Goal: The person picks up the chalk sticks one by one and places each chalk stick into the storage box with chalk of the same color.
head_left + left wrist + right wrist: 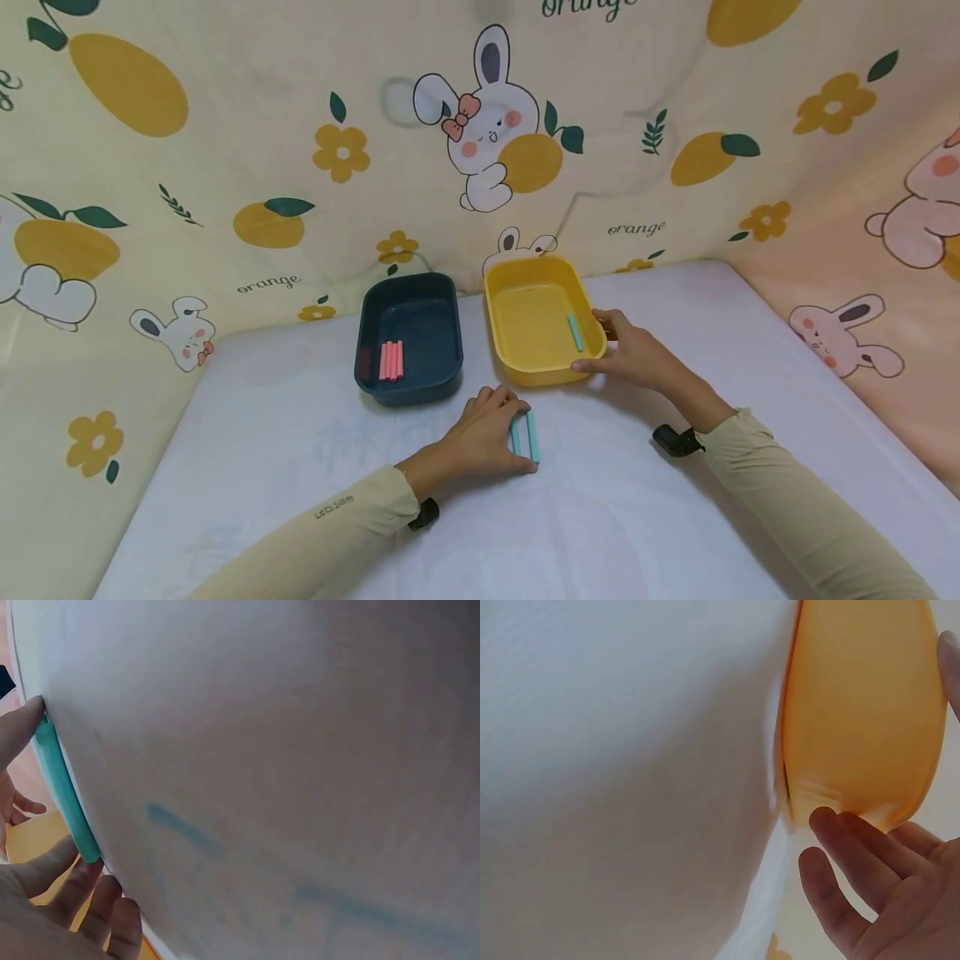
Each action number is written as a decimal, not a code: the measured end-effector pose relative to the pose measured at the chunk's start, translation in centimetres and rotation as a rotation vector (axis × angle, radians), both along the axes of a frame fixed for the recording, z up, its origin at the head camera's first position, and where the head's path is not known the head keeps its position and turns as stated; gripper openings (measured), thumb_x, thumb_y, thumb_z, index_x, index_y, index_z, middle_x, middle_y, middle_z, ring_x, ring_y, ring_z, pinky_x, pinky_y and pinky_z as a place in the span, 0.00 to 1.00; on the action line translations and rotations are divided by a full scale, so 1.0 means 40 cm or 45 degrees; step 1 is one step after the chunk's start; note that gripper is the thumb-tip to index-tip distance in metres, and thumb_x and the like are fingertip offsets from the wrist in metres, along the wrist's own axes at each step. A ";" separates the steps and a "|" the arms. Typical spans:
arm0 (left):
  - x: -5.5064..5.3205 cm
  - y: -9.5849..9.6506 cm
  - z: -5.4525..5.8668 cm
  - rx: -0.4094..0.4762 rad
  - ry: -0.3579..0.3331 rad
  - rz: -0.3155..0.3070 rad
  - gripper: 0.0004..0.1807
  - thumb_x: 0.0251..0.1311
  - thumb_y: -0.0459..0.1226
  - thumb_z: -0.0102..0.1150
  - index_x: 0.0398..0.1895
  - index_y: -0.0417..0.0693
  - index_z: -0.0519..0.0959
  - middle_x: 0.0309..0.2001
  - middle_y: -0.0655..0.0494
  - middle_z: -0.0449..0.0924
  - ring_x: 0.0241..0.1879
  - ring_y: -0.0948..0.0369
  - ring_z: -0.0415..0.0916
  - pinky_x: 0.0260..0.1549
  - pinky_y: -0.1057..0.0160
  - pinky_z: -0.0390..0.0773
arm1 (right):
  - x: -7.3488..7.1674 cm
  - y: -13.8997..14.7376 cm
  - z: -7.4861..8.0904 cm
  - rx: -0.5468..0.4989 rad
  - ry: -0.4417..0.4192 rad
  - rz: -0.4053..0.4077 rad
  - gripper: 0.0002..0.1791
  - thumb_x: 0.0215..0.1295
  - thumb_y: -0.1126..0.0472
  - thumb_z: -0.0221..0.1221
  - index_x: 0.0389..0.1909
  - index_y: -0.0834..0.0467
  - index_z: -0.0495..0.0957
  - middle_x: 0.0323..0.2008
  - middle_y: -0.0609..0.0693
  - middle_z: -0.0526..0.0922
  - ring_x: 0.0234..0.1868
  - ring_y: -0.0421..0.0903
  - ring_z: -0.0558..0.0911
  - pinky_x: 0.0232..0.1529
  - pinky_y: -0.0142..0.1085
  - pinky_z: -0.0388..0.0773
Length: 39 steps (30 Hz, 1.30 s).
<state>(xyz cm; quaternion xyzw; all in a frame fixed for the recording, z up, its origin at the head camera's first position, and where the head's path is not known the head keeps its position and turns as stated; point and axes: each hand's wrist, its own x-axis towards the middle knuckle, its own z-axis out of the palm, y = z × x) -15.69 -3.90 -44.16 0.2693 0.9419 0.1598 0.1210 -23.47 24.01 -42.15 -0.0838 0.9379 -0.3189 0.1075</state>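
My left hand (483, 433) is over the white table in front of the bins. Its thumb and fingertips span the ends of teal sticks (533, 436) lying side by side; in the left wrist view, a teal stick (66, 791) is pinched lengthwise. Two sticks show in the head view, the nearer one partly behind the hand. My right hand (641, 354) grips the right front corner of a yellow bin (517, 362), thumb at the front and fingers along the side. Inside that bin lies one teal stick (575, 332). In the right wrist view, fingers curve against the bin's wall (862, 712).
A dark blue bin (412, 310) stands left of the yellow one, with several pink sticks (392, 361) in it. Behind both bins rises a cloth backdrop (585, 192) printed with rabbits and oranges. The white tabletop (300, 442) extends around the hands.
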 end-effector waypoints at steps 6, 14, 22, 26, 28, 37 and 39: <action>-0.007 -0.001 0.000 0.030 -0.047 0.034 0.43 0.46 0.62 0.72 0.65 0.53 0.73 0.61 0.58 0.69 0.58 0.57 0.63 0.59 0.55 0.70 | 0.001 0.003 -0.002 -0.019 0.013 -0.004 0.65 0.46 0.25 0.67 0.74 0.59 0.50 0.71 0.65 0.65 0.71 0.63 0.65 0.68 0.64 0.64; -0.015 -0.010 0.012 0.083 -0.124 0.073 0.44 0.45 0.61 0.73 0.65 0.53 0.72 0.59 0.61 0.72 0.56 0.60 0.65 0.59 0.58 0.72 | -0.002 0.002 -0.006 -0.046 0.006 0.003 0.64 0.47 0.27 0.67 0.74 0.60 0.51 0.70 0.65 0.65 0.70 0.62 0.67 0.67 0.62 0.67; -0.025 -0.019 0.066 0.248 -0.185 0.104 0.44 0.44 0.55 0.78 0.65 0.51 0.71 0.58 0.59 0.75 0.58 0.60 0.72 0.60 0.58 0.77 | 0.001 0.000 -0.004 -0.071 0.008 0.009 0.63 0.48 0.28 0.68 0.74 0.61 0.51 0.70 0.65 0.66 0.68 0.61 0.69 0.65 0.58 0.72; -0.032 -0.024 0.094 0.326 -0.151 0.075 0.43 0.45 0.51 0.79 0.64 0.49 0.71 0.59 0.56 0.76 0.58 0.57 0.74 0.58 0.58 0.78 | 0.002 0.002 -0.005 -0.087 0.008 0.005 0.62 0.48 0.29 0.68 0.74 0.60 0.51 0.70 0.64 0.66 0.68 0.60 0.70 0.64 0.57 0.73; -0.035 -0.027 0.107 0.372 -0.164 0.082 0.43 0.45 0.50 0.79 0.65 0.49 0.71 0.59 0.55 0.76 0.58 0.55 0.74 0.57 0.58 0.79 | 0.003 0.002 -0.006 -0.098 0.007 0.005 0.62 0.49 0.30 0.69 0.74 0.60 0.50 0.71 0.64 0.66 0.68 0.60 0.70 0.64 0.56 0.73; -0.057 -0.047 0.152 0.471 -0.222 0.126 0.42 0.47 0.49 0.78 0.65 0.47 0.72 0.57 0.50 0.78 0.58 0.50 0.74 0.58 0.55 0.78 | 0.002 0.000 -0.009 -0.105 0.004 0.003 0.63 0.48 0.29 0.69 0.74 0.61 0.50 0.71 0.65 0.65 0.67 0.60 0.71 0.65 0.56 0.73; -0.065 -0.050 0.154 0.460 -0.228 0.131 0.42 0.47 0.49 0.78 0.66 0.47 0.72 0.58 0.50 0.78 0.58 0.51 0.74 0.59 0.55 0.78 | 0.002 0.001 -0.009 -0.104 -0.001 0.000 0.64 0.48 0.29 0.69 0.75 0.61 0.50 0.71 0.65 0.66 0.67 0.60 0.72 0.65 0.56 0.73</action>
